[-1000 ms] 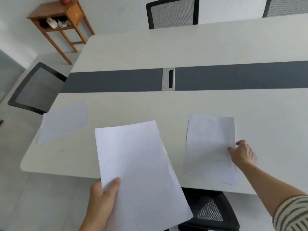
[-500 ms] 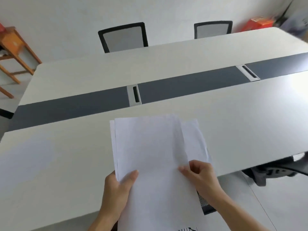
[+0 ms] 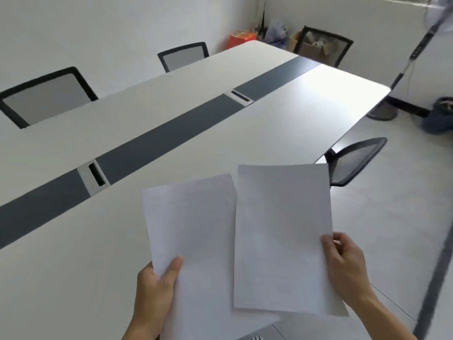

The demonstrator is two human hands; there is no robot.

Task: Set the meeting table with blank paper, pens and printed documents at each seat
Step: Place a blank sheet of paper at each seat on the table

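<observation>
My left hand (image 3: 157,288) grips a stack of blank white paper (image 3: 191,229) by its lower left corner, thumb on top. My right hand (image 3: 343,261) pinches the right edge of a single blank sheet (image 3: 282,231), held apart from the stack and overlapping its right side. Both are held above the near edge of the long white meeting table (image 3: 282,123), which has a dark grey strip (image 3: 157,143) along its middle. No pens or printed documents are in view.
Mesh office chairs stand at the far side (image 3: 46,94) (image 3: 183,55), the table's right end (image 3: 323,49) and the near side (image 3: 355,160). Two cable ports (image 3: 94,175) (image 3: 241,95) sit in the strip. A fan stand (image 3: 382,114), boxes and bags crowd the far right corner.
My view swung right along the table. My right hand left the sheet it laid on the table, reached the stack, and has pulled one sheet off to the right.
</observation>
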